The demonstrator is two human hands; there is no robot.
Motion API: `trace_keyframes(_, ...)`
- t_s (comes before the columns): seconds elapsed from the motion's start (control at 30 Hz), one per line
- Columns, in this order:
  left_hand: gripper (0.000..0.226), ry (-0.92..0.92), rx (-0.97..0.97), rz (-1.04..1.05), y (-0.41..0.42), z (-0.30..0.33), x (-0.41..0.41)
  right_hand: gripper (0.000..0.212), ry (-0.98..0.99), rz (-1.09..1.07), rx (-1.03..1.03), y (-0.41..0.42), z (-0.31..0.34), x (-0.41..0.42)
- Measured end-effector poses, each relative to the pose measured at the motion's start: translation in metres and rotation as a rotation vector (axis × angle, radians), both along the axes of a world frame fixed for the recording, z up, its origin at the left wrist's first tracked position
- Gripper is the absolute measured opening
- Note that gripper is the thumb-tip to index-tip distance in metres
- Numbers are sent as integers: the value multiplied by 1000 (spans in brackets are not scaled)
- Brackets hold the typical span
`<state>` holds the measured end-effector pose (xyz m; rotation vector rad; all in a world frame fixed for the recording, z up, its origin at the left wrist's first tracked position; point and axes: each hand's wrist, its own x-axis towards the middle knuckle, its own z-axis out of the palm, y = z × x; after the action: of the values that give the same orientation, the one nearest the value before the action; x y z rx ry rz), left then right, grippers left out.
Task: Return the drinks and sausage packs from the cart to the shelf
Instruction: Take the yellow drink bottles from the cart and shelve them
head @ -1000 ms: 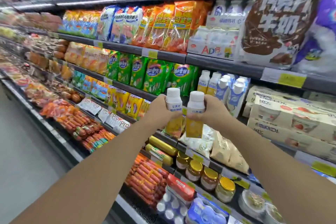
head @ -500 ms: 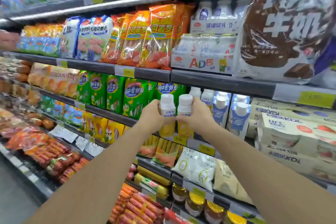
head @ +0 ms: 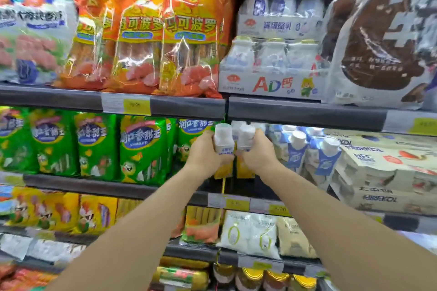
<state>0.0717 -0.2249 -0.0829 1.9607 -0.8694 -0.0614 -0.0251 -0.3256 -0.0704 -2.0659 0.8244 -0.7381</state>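
Observation:
My left hand (head: 205, 156) grips a drink bottle (head: 223, 140) with a white cap and a yellow lower half. My right hand (head: 259, 153) grips a matching second bottle (head: 245, 137). Both bottles stand upright, side by side, held over the second shelf (head: 165, 190) from the top, in the gap between green sausage packs (head: 142, 149) on the left and blue-and-white drink bottles (head: 324, 156) on the right. More white caps show just behind the held bottles. The cart is out of view.
Orange sausage packs (head: 186, 38) and AD milk multipacks (head: 272, 68) fill the shelf above, its dark edge (head: 305, 111) close over the bottle caps. Cream cartons (head: 383, 172) stack at the right. Yellow packs, white bags and jars sit on lower shelves.
Both hands have carried the two bottles up and forward, from in front of the lower shelves into the gap on the green-pack shelf. The view has closed in on the shelving.

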Motion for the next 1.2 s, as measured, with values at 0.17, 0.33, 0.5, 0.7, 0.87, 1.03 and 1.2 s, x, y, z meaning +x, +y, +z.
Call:
trace_keyframes(0.17, 53, -41, -19, -25, -7, -8, 11, 46, -33, -88, 31, 3, -9, 0)
trace_keyframes(0.33, 58, -95, 18, -69, -6, -9, 15, 48, 110, -177, -12, 16, -44, -13)
trace_keyframes(0.5, 61, -101, 28, -97, -14, -11, 16, 32, 200, -245, -93, 16, -43, -9)
trace_keyframes(0.7, 65, -96, 68, -115, -21, -14, 16, 45, 272, -252, -40, 22, -47, -14)
trace_keyframes(0.87, 68, -94, 108, -82, -29, -17, 14, 49, 191, -207, 47, 30, -55, -23)
trace_keyframes(1.03, 69, -79, 105, -86, -42, -16, 6, 58, 174, -174, 82, 27, -48, -23)
trace_keyframes(1.2, 71, -78, 115, -82, -46, -16, 7, 71, 174, -147, 125, 33, -50, -21)
